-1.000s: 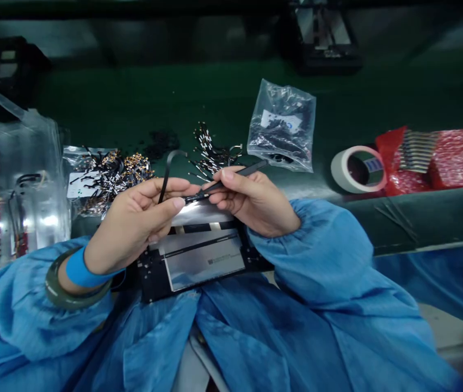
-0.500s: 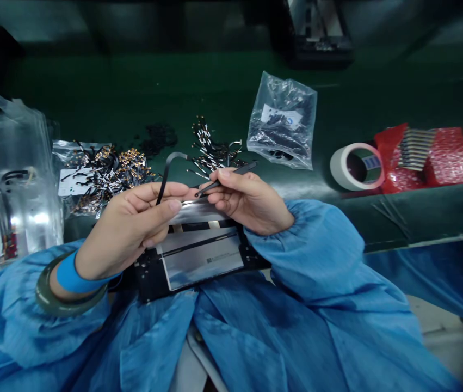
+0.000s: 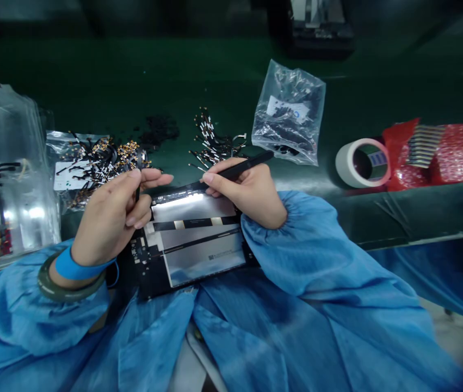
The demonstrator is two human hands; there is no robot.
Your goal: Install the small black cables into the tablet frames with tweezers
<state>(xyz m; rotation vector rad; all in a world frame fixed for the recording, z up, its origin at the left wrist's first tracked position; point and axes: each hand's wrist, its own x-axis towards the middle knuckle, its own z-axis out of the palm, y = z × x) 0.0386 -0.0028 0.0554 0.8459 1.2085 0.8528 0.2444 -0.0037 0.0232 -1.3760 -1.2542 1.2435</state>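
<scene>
My left hand [image 3: 109, 218] is closed above the left end of an opened tablet [image 3: 149, 277]. Pinched in it is a black flex cable [image 3: 137, 194], mostly hidden by the fingers; two fingertips point out to the right. A pair of black tweezers [image 3: 252, 162] rests in my right hand [image 3: 253, 193], gripped like a pen, with the tips down near the tablet's far edge. Silver battery panels [image 3: 202, 264] and a dark strip with gold patches [image 3: 196, 224] show inside the tablet, which lies against my blue smock.
Loose flex cables [image 3: 112, 160] are heaped on a bag at left, with a smaller bunch [image 3: 213, 141] beyond the tablet. Around them are dark bits [image 3: 160, 130], a clear bag [image 3: 290, 114], a white tape roll [image 3: 351, 169], red wrap [image 3: 455, 155] and plastic trays [image 3: 14, 163].
My hands have moved apart: the left went leftward with the flex cable, while the right turned the tweezers down to the tablet's far edge. More of the tablet now shows.
</scene>
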